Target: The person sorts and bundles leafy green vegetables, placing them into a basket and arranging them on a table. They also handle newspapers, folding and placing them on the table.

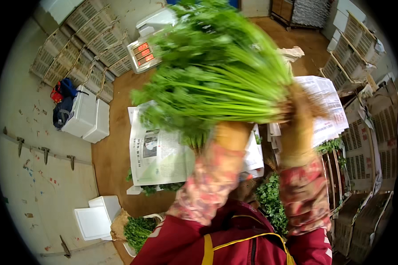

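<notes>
holding a leafy green bunch (216, 73) aloft, partly hiding a newspaper sheet (163, 154) at left. bracing the stems (241, 95) from below with the left hand (233, 134), not showing whether clenched or loose; grasping the root end (313, 101) with the right hand (299, 126), near a newspaper stack (331, 121).

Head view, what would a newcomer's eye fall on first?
First, the big bright green bunch, slightly blurred across the upper middle, with the left hand under its stems and the right hand at its brown roots. Next, the scale at upper left, its red digits glowing, then the newspaper below the leaves.
</notes>
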Motion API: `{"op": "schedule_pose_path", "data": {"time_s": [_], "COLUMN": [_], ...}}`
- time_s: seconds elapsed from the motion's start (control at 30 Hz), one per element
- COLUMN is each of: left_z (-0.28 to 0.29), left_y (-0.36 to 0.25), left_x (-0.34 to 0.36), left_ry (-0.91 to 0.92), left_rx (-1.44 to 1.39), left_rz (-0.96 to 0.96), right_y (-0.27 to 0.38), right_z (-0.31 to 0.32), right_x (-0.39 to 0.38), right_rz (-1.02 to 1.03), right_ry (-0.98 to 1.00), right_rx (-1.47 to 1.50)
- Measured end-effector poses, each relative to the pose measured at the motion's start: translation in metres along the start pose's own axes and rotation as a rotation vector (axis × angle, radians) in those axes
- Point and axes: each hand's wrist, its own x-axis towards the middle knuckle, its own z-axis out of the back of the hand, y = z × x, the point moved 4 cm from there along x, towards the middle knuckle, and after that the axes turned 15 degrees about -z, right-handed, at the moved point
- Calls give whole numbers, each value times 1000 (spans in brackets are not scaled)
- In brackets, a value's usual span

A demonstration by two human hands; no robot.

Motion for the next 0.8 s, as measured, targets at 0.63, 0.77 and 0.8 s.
{"op": "schedule_pose_path", "data": {"time_s": [0.63, 0.77, 0.8], "left_z": [132, 115, 105], "left_y": [-384, -396, -399], "left_x": [-14, -11, -9], "left_ry": [-754, -621, -578], "left_rx": [1453, 1472, 1551], "left_rz": [663, 715, 677], "right_y": [-272, -254, -249], "right_z": [-66, -66, -70], "right_x": [-56, -51, -51], "right_rz": [-585, -333, -250], "right_ry": [261, 240, 253], "right_rx": [-912, -1156, -1249]}}
